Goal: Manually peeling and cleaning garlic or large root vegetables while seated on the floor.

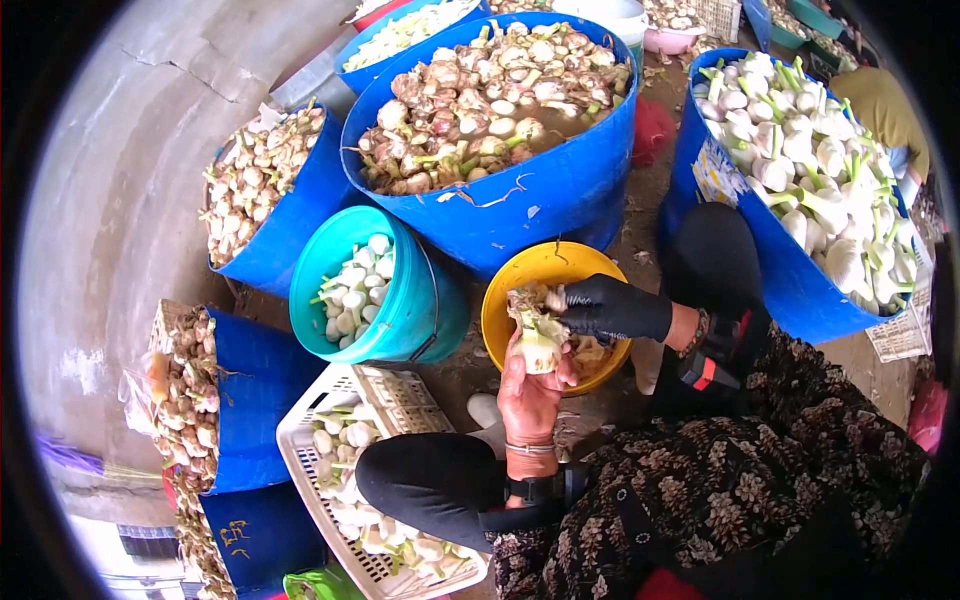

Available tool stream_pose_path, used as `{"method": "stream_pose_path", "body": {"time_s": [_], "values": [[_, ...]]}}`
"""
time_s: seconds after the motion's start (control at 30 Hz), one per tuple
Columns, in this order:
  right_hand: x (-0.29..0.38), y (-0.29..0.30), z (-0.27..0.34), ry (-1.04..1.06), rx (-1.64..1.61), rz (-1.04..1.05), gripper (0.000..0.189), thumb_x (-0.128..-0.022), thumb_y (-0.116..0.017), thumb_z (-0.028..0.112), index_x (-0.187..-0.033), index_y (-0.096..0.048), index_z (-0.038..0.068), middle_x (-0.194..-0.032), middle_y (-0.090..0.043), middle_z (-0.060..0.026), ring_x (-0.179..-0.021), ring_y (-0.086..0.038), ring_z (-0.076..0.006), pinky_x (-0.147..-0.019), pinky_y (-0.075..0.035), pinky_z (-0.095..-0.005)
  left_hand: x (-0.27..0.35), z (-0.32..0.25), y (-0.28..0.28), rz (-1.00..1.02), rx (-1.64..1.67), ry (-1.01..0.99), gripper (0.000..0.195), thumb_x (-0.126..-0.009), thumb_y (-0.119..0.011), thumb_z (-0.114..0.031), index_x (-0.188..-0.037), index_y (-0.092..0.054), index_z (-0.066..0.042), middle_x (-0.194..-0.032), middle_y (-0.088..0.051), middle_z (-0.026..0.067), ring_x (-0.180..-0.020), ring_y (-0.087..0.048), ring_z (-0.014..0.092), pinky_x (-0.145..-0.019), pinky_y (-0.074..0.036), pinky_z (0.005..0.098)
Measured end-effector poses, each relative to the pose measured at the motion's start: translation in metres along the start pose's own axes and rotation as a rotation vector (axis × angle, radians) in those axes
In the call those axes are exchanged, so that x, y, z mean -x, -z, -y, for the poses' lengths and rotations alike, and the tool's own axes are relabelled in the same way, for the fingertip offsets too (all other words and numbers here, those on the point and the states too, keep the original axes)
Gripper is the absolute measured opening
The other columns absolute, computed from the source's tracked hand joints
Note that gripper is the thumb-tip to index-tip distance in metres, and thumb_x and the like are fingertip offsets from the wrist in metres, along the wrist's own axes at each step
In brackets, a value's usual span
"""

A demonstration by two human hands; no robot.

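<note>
My bare left hand (529, 394) holds a garlic bulb (540, 346) from below, over the near part of a yellow tub (499, 274). The bulb's lower part is white, while ragged brownish skin hangs about its upper end. My right hand (611, 309), in a black glove, grips the loose skin and stem at the top of the bulb. Whether a tool is in the gloved fingers cannot be told. Peelings (592, 352) lie inside the tub, partly hidden by my hands.
A large blue tub (487, 225) of unpeeled garlic stands ahead. Left are a turquoise bucket (307, 300) of peeled bulbs and a white plastic crate (315, 499) of garlic. A blue tub (686, 180) of cleaned garlic stands right, with a person (881, 109) beyond.
</note>
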State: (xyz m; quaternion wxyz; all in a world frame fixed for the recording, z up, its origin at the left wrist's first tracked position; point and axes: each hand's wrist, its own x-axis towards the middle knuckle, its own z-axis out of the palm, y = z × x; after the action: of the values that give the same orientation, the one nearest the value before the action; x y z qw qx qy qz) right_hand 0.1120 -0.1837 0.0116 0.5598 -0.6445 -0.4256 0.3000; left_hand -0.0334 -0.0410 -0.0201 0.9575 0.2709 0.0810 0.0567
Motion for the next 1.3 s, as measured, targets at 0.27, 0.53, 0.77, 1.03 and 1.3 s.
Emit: {"method": "stream_pose_path", "body": {"time_s": [0.27,0.53,0.77,1.03,1.3], "values": [[-0.012,-0.007,-0.019,-0.049,-0.143,0.011,0.036,-0.084,-0.066,0.018,-0.114,-0.058,0.000,-0.098,-0.064,-0.0078,-0.085,-0.059,-0.0119,-0.072,-0.049,-0.0287,-0.005,0.004,-0.019,-0.053,-0.379,-0.118,0.064,-0.089,-0.054,-0.027,-0.141,-0.025,-0.004,-0.101,-0.058,0.0125,-0.070,-0.058,0.018,-0.065,-0.050,0.0297],[-0.014,-0.019,-0.041,-0.037,-0.075,-0.088,0.025,-0.083,-0.062,0.016,-0.104,-0.061,0.001,-0.089,-0.065,-0.0114,-0.083,-0.062,-0.0194,-0.073,-0.049,-0.0344,-0.012,0.012,-0.013,-0.182,-0.640,-0.298,0.060,-0.090,-0.056,-0.030,-0.138,-0.032,-0.004,-0.105,-0.056,0.0097,-0.074,-0.057,0.017,-0.065,-0.049,0.0281],[-0.023,-0.025,-0.048,0.049,-0.119,-0.229,0.021,-0.082,-0.062,0.017,-0.099,-0.064,0.005,-0.093,-0.067,-0.0118,-0.088,-0.063,-0.0209,-0.077,-0.049,-0.0371,-0.020,0.013,-0.004,-0.056,0.079,0.163,0.063,-0.091,-0.037,-0.061,-0.133,-0.039,-0.014,-0.076,-0.060,0.0145,-0.055,-0.057,0.025,-0.046,-0.048,0.0357],[-0.025,-0.020,-0.059,-0.104,0.404,-0.320,0.023,-0.078,-0.061,0.021,-0.092,-0.066,0.004,-0.080,-0.067,-0.0131,-0.078,-0.065,-0.0249,-0.069,-0.049,-0.0371,-0.022,0.024,0.004,-0.217,-0.861,-0.334,0.050,-0.090,-0.054,-0.043,-0.122,-0.045,-0.005,-0.080,-0.058,0.0112,-0.056,-0.054,0.021,-0.055,-0.051,0.0368],[-0.020,-0.020,-0.061,-0.125,-0.286,-0.259,0.025,-0.077,-0.062,0.012,-0.100,-0.064,0.001,-0.079,-0.065,-0.0078,-0.074,-0.060,-0.0151,-0.066,-0.048,-0.0318,-0.018,0.021,0.007,-0.245,-0.416,-0.063,0.047,-0.095,-0.040,-0.049,-0.110,-0.054,-0.007,-0.077,-0.057,0.0071,-0.060,-0.052,0.014,-0.051,-0.047,0.0304]]}}
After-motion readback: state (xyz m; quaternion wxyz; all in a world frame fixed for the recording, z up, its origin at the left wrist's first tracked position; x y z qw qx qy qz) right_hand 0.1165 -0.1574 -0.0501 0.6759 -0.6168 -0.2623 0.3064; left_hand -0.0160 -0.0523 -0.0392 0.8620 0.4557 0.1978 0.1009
